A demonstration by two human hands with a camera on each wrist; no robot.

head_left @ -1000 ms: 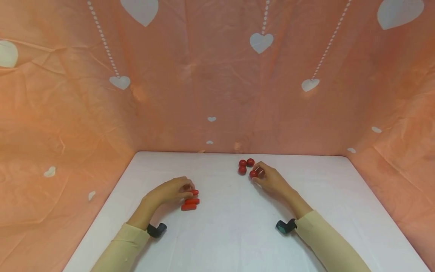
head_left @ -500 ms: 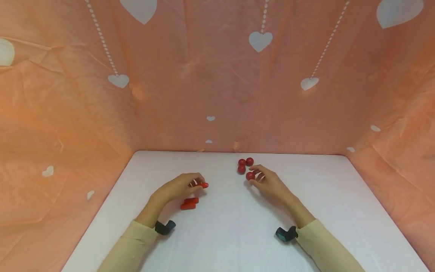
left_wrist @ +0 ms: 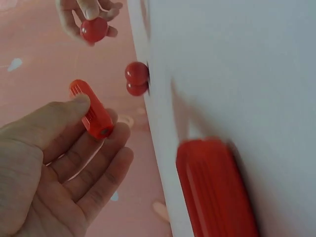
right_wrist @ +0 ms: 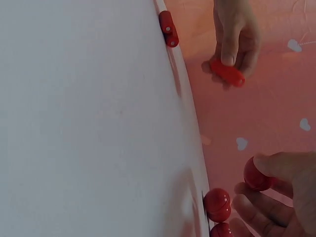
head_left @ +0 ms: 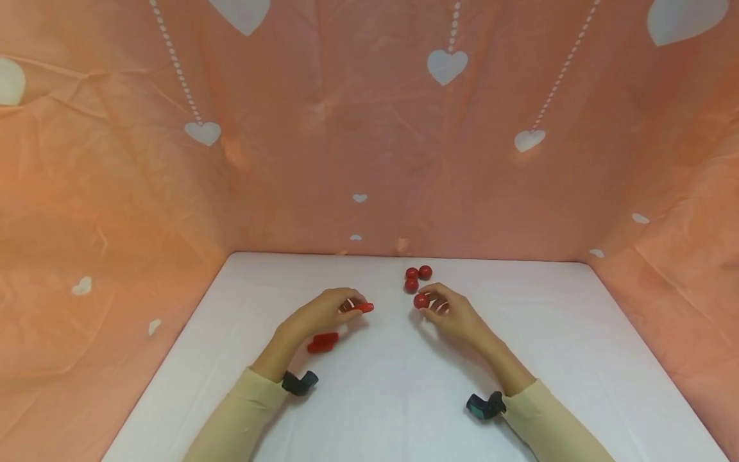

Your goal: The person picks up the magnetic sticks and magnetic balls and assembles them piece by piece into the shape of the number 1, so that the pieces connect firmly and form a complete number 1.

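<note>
Red pieces of two shapes are spread over a white worktop (head_left: 398, 391), ribbed rods to the person's left and glossy balls farther back, right of the middle. The left hand (head_left: 329, 311) pinches one rod, the held rod (head_left: 366, 308), between thumb and fingers, its other fingers loosely spread. The right hand (head_left: 458, 316) holds the held ball (head_left: 421, 301) at its fingertips, thumb on one side and fingers on the other. Both held pieces are up off the surface, facing each other across a gap, with shadows beneath.

The rod is gripped across its body, which leaves its far end bare; that probably suits a slim shape better than a whole-hand grasp. The ball sits between opposed fingertips, likely because something smooth and round would slip from a one-sided hold.

Two loose rods (head_left: 326, 338) lie on their sides, close alongside one another near the left forearm, a placing that may check any rolling. Three loose balls (head_left: 411, 285) are bunched near the far edge, just beyond the right hand; whether all three touch is hard to tell, since they overlap in the wrist views.

Counted up: three rods, one held and two lying; four balls, one held and three resting.
</note>
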